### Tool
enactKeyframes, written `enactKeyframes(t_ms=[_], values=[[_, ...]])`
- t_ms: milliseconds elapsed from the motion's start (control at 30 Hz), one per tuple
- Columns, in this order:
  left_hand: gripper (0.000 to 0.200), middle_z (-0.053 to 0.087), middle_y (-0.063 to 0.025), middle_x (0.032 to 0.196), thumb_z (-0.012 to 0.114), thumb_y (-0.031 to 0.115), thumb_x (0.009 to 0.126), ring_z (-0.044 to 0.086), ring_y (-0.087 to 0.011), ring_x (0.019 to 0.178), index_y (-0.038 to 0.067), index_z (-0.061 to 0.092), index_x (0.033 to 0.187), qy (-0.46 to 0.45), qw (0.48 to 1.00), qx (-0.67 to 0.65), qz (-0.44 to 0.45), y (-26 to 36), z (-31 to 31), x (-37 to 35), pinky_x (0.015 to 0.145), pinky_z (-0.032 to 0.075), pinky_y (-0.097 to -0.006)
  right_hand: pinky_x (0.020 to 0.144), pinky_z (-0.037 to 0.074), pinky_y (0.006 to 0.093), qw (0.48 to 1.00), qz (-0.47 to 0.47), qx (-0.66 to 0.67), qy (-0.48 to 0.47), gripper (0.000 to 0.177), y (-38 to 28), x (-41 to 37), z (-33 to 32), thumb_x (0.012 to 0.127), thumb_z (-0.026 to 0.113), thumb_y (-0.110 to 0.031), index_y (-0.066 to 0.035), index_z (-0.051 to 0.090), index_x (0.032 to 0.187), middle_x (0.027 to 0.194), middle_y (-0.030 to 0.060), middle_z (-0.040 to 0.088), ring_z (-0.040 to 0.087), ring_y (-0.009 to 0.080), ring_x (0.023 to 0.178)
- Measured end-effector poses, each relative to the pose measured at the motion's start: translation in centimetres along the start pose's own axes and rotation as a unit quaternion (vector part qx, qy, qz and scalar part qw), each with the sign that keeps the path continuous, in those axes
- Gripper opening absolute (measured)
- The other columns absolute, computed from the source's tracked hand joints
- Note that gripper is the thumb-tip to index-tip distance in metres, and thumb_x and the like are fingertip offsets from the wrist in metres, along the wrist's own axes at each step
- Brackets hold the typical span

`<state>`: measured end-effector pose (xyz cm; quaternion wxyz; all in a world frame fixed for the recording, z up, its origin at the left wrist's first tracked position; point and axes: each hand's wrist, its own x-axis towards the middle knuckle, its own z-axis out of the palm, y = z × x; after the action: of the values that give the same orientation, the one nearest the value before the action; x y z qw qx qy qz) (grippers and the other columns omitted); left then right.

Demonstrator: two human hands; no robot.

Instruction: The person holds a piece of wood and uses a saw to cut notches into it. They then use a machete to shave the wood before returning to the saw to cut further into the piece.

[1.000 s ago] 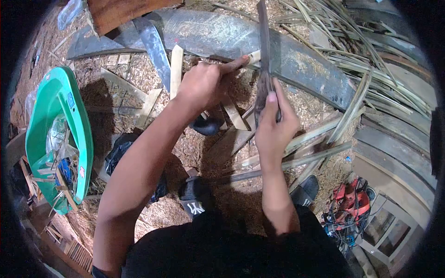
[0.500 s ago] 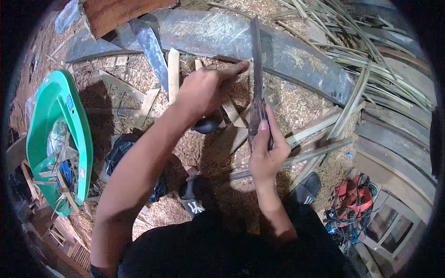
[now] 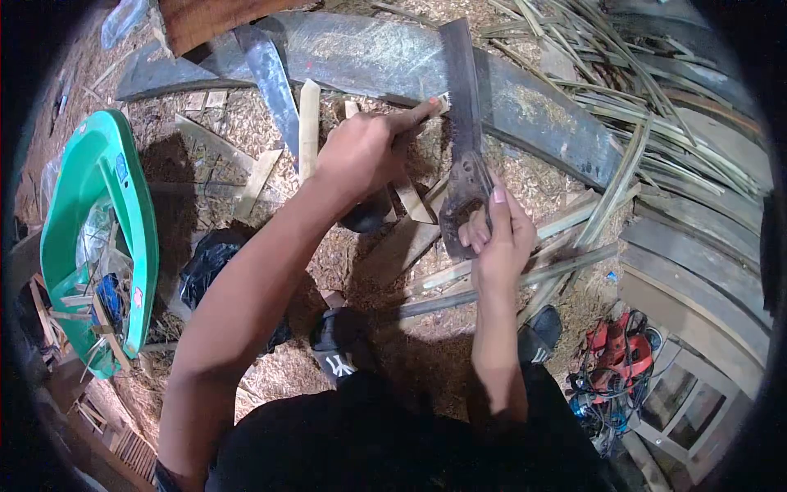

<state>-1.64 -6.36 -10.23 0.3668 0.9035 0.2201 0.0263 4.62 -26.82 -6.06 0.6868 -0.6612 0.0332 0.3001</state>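
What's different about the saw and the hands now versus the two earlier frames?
The saw has turned: its blade was nearly edge-on and now shows its broad flat side. The right hand first drew it toward the body, then turned with it, never letting go. The left hand stayed at the small wood piece, and the green tub stayed put.

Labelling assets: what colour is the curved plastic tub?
Green curved plastic tub, best seen in the head view.
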Motion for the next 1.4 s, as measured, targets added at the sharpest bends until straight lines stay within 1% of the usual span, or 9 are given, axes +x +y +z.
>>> enactKeyframes(t_ms=[167, 367, 567, 767, 1167, 1233, 1267, 1367, 1400], values=[[0.046, 0.071, -0.0223, 0.09, 0.058, 0.035, 0.102, 0.071, -0.0418, 0.08, 0.042, 0.052, 0.147, -0.003, 1.0, 0.021, -0.008, 0.5, -0.2, 0.1, 0.076, 0.056, -0.0533, 0.051, 0.035, 0.0275, 0.991, 0.08, 0.107, 0.008, 0.042, -0.4, -0.2, -0.2, 0.109, 0.052, -0.026, 0.003, 0.059, 0.139, 0.059, -0.0055, 0.032, 0.032, 0.0072, 0.05], [0.046, 0.071, -0.0235, 0.089, 0.059, 0.033, 0.102, 0.07, -0.0428, 0.079, 0.042, 0.053, 0.147, 0.0, 0.999, 0.033, -0.015, 0.4, -0.2, 0.1, 0.073, 0.057, -0.0537, 0.053, 0.037, 0.0215, 0.974, -0.178, -0.134, 0.033, 0.037, 0.2, -1.3, -0.6, 0.105, 0.055, -0.009, 0.003, 0.061, 0.14, 0.08, -0.0017, 0.063, 0.045, 0.0025, 0.06], [0.047, 0.071, -0.024, 0.088, 0.058, 0.032, 0.102, 0.069, -0.0443, 0.079, 0.042, 0.052, 0.147, 0.009, 1.0, 0.011, 0.007, 0.4, -0.5, 0.0, 0.072, 0.056, -0.055, 0.062, 0.043, 0.02, 0.972, -0.161, -0.168, 0.017, 0.037, 1.9, -1.7, -0.5, 0.103, 0.056, -0.005, 0.004, 0.061, 0.139, 0.106, 0.0056, 0.072, 0.052, 0.003, 0.074], [0.048, 0.071, -0.0238, 0.087, 0.059, 0.03, 0.102, 0.069, -0.0441, 0.079, 0.04, 0.051, 0.148, -0.024, 0.999, 0.016, -0.033, 0.8, -0.7, 0.2, 0.072, 0.056, -0.0554, 0.098, 0.049, 0.0327, 0.97, -0.16, -0.181, 0.024, 0.037, 2.8, -1.9, -0.3, 0.102, 0.056, -0.005, 0.01, 0.06, 0.136, 0.124, 0.0239, 0.071, 0.064, 0.0185, 0.113], [0.063, 0.069, -0.0233, 0.108, 0.07, 0.013, 0.088, 0.068, -0.0441, 0.095, 0.032, 0.056, 0.146, -0.017, 1.0, 0.004, -0.012, 0.0, -0.7, 0.1, 0.08, 0.057, -0.0496, 0.088, 0.052, 0.0295, 0.951, -0.19, -0.243, 0.014, 0.038, 2.0, -0.6, 1.4, 0.106, 0.054, -0.01, 0.01, 0.058, 0.137, 0.117, 0.0178, 0.073, 0.065, 0.0129, 0.1], [0.063, 0.07, -0.0231, 0.105, 0.069, 0.011, 0.089, 0.068, -0.0448, 0.094, 0.032, 0.055, 0.147, -0.007, 1.0, -0.01, 0.019, 0.3, -0.2, -0.6, 0.081, 0.056, -0.0502, 0.085, 0.052, 0.0275, 0.962, -0.156, -0.222, 0.028, 0.038, 1.3, -1.5, 1.6, 0.105, 0.055, -0.009, 0.01, 0.059, 0.137, 0.112, 0.0151, 0.074, 0.064, 0.0114, 0.096], [0.064, 0.071, -0.0235, 0.086, 0.067, 0.02, 0.093, 0.071, -0.0427, 0.077, 0.04, 0.048, 0.151, 0.001, 1.0, 0.012, 0.017, 0.1, 0.4, -0.7, 0.072, 0.059, -0.0535, 0.082, 0.052, 0.0263, 0.954, -0.176, -0.238, 0.037, 0.037, 1.4, -1.4, 1.8, 0.105, 0.055, -0.008, 0.009, 0.06, 0.137, 0.109, 0.0141, 0.075, 0.064, 0.0103, 0.092], [0.066, 0.071, -0.0236, 0.084, 0.068, 0.019, 0.092, 0.07, -0.0432, 0.075, 0.04, 0.047, 0.151, 0.006, 0.999, -0.012, 0.029, -0.3, 0.7, -0.6, 0.07, 0.059, -0.0537, 0.082, 0.051, 0.0255, 0.96, -0.147, -0.235, 0.039, 0.036, 0.3, -1.5, 2.2, 0.105, 0.055, -0.008, 0.008, 0.06, 0.137, 0.109, 0.0146, 0.075, 0.064, 0.0101, 0.094], [0.066, 0.071, -0.0236, 0.084, 0.068, 0.019, 0.092, 0.07, -0.0432, 0.075, 0.04, 0.047, 0.151, 0.007, 1.0, -0.013, 0.026, -0.4, 0.7, -0.6, 0.07, 0.059, -0.0537, 0.074, 0.05, 0.0246, 0.957, -0.157, -0.238, 0.047, 0.035, 0.6, -1.1, 1.9, 0.106, 0.055, -0.01, 0.006, 0.062, 0.136, 0.093, 0.0093, 0.074, 0.062, 0.007, 0.082]])
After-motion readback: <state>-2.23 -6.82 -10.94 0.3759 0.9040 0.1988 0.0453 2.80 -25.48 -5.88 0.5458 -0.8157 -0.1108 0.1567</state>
